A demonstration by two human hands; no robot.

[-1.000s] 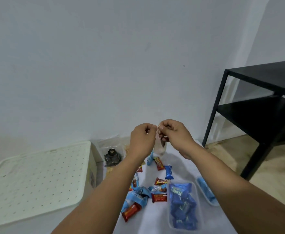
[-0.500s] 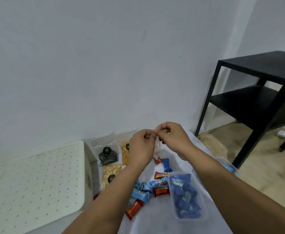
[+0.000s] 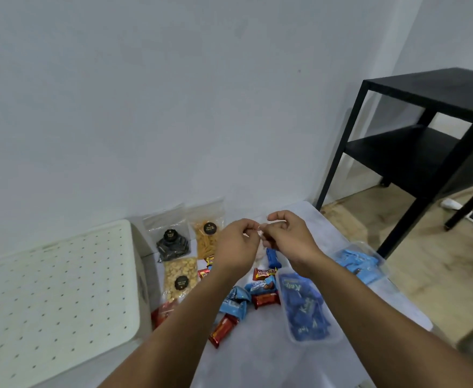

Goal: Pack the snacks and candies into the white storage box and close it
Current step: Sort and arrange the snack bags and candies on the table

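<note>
My left hand (image 3: 236, 245) and my right hand (image 3: 288, 240) meet above the white table (image 3: 257, 357), both pinching the top of a small clear bag (image 3: 261, 249) that hangs between them. The white storage box (image 3: 56, 301) stands at the left with its perforated lid on. Three clear snack bags lie beside it: dark pieces (image 3: 173, 242), orange sticks (image 3: 208, 236), pale nuts (image 3: 180, 275). Loose red and blue wrapped candies (image 3: 236, 302) are scattered below my hands. A clear tub of dark blue candies (image 3: 305, 306) sits right of them, and another clear tub with light blue packets (image 3: 360, 263) lies farther right.
A black two-shelf metal table (image 3: 425, 144) stands at the right on a wooden floor (image 3: 431, 264). A plain white wall (image 3: 173, 107) runs just behind the table. The table's right edge (image 3: 392, 278) lies close to the light blue packets.
The view has tipped down and left, showing more of the table. My hands have dropped lower over the candies, still together on the small clear bag.
</note>
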